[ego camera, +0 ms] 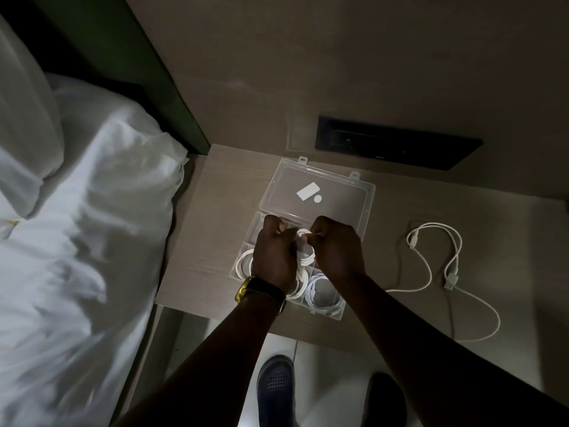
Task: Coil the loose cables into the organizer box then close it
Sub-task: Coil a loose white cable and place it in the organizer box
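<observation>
Two hands coil a white cable over an open clear organizer box on a bedside table.

The left hand (272,252), with a gold watch (246,289) on its wrist, and the right hand (334,246) meet above the organizer box (326,311), both curled closed and pinching a small white cable coil (304,241) between them. The box's lid (320,189) lies flung back flat toward the wall, with a white label on it. Other coiled cables (323,295) already sit in the near compartments, partly hidden under the hands. To the right of the box, well apart from it, a loose cable (431,266) sprawls in loops across the table (209,241), its plugs visible. A bed with white linen (77,211) stands beside the table on the left, and a dark socket panel (397,143) is set in the wall behind.
</observation>
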The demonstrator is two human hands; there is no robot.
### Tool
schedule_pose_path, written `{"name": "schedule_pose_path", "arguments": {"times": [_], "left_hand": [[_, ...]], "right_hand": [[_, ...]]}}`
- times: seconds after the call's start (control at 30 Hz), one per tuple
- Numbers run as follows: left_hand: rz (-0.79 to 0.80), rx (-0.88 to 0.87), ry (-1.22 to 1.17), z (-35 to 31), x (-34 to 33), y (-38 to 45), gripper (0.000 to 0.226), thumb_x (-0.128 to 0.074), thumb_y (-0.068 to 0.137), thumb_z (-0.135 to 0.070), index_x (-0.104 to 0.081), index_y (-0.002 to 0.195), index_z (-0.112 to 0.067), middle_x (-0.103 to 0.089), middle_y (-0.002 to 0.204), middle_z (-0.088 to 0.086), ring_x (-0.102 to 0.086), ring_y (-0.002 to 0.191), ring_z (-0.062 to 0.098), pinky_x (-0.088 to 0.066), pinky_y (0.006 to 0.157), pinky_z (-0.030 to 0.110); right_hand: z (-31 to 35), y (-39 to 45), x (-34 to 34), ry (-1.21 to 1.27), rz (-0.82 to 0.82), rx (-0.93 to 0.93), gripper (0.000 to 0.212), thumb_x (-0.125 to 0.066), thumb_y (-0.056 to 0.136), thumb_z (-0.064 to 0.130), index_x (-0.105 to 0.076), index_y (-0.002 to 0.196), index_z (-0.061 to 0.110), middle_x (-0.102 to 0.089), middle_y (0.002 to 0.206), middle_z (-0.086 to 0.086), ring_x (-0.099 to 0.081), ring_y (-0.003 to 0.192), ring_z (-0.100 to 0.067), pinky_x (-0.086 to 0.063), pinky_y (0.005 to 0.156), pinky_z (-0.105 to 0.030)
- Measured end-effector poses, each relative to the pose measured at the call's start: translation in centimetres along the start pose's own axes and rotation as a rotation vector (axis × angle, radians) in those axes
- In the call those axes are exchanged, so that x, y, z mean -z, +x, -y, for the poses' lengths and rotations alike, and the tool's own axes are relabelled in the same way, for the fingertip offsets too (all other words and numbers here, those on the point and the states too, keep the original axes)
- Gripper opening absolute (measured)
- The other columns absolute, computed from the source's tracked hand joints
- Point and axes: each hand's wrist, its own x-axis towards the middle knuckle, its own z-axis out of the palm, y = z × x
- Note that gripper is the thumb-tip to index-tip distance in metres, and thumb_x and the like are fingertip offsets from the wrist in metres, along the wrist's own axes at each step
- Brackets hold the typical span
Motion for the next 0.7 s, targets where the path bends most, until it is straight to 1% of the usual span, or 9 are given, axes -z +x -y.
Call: {"name": "schedule_pose_path", "arguments": {"times": [0.07,0.17,0.27,0.33,0.4,0.5,0.57,0.63,0.7], "left_hand": [[0.023,-0.004,0.015,0.1,0.0,-0.1,0.018,-0.058,0.086,-0.015,-0.074,0.092,-0.01,-0.057,0.088,0.015,-0.058,0.078,0.032,-0.052,0.069,0.04],[0.026,-0.063,0.05,0.2,0.0,-0.4,0.03,-0.064,0.081,-0.007,-0.07,0.111,-0.006,-0.068,0.097,0.019,-0.063,0.087,0.038,-0.053,0.078,0.043],[0.033,-0.137,0.064,0.7,0.0,-1.2,0.025,-0.065,0.081,-0.009,-0.07,0.106,-0.007,-0.07,0.099,0.014,-0.063,0.091,0.033,-0.047,0.082,0.039],[0.048,-0.144,0.084,1.6,0.0,-1.6,0.022,-0.064,0.083,-0.016,-0.07,0.103,-0.01,-0.07,0.102,0.011,-0.061,0.093,0.031,-0.042,0.084,0.036],[0.077,-0.149,0.141,2.4,-0.1,-1.8,0.024,-0.06,0.085,-0.023,-0.073,0.102,-0.013,-0.072,0.106,0.007,-0.063,0.092,0.03,-0.04,0.085,0.037],[0.1,-0.17,0.2,3.0,-0.1,-1.4,0.022,-0.058,0.086,-0.026,-0.072,0.099,-0.016,-0.073,0.106,0.002,-0.064,0.086,0.028,-0.042,0.082,0.038],[0.125,-0.162,0.237,3.1,-0.1,-1.1,0.024,-0.055,0.085,-0.027,-0.07,0.101,-0.017,-0.071,0.105,0.001,-0.06,0.084,0.029,-0.044,0.079,0.04],[0.147,-0.166,0.26,2.9,-0.1,-1.0,0.025,-0.054,0.083,-0.028,-0.068,0.102,-0.017,-0.07,0.104,0.002,-0.058,0.083,0.03,-0.046,0.077,0.042],[0.164,-0.176,0.263,2.7,0.0,-0.9,0.024,-0.054,0.084,-0.028,-0.068,0.099,-0.017,-0.07,0.101,0.003,-0.058,0.081,0.032,-0.047,0.074,0.043]], "right_hand": [[-0.3,-0.2,-0.5,-0.046,-0.05,0.081,0.016,-0.068,0.086,0.021,-0.069,0.08,0.007,-0.064,0.092,-0.011,-0.066,0.08,-0.028,-0.044,0.065,-0.028],[-1.0,0.1,-0.7,-0.147,-0.06,0.141,0.017,-0.068,0.084,0.018,-0.072,0.072,0.006,-0.059,0.089,-0.012,-0.064,0.073,-0.029,-0.041,0.062,-0.026],[-1.0,0.2,-0.6,-0.204,-0.065,0.216,0.016,-0.068,0.082,0.018,-0.07,0.07,0.008,-0.063,0.077,-0.011,-0.065,0.069,-0.031,-0.048,0.062,-0.032],[-0.9,0.1,-0.7,-0.161,-0.11,0.241,0.011,-0.071,0.079,0.018,-0.065,0.076,0.009,-0.064,0.072,-0.008,-0.064,0.066,-0.028,-0.049,0.059,-0.031],[-1.1,0.1,-0.6,-0.108,-0.087,0.195,0.016,-0.072,0.081,0.022,-0.062,0.086,0.011,-0.066,0.077,-0.007,-0.062,0.071,-0.027,-0.049,0.063,-0.032],[-2.2,-0.6,-0.5,-0.257,-0.021,0.324,0.016,-0.068,0.087,0.027,-0.07,0.091,0.011,-0.067,0.086,-0.01,-0.062,0.081,-0.033,-0.05,0.071,-0.037],[-2.8,-1.5,-0.1,-0.295,0.063,0.377,0.027,-0.068,0.086,0.032,-0.07,0.107,0.016,-0.068,0.101,-0.005,-0.058,0.091,-0.031,-0.052,0.076,-0.038],[-3.3,-2.1,0.3,-0.319,0.084,0.389,0.036,-0.07,0.083,0.035,-0.067,0.116,0.022,-0.067,0.111,0.003,-0.055,0.098,-0.028,-0.055,0.073,-0.038],[-3.2,-2.1,0.5,-0.386,0.065,0.362,0.031,-0.07,0.082,0.037,-0.068,0.111,0.027,-0.067,0.109,0.01,-0.055,0.1,-0.025,-0.055,0.066,-0.034]]}}
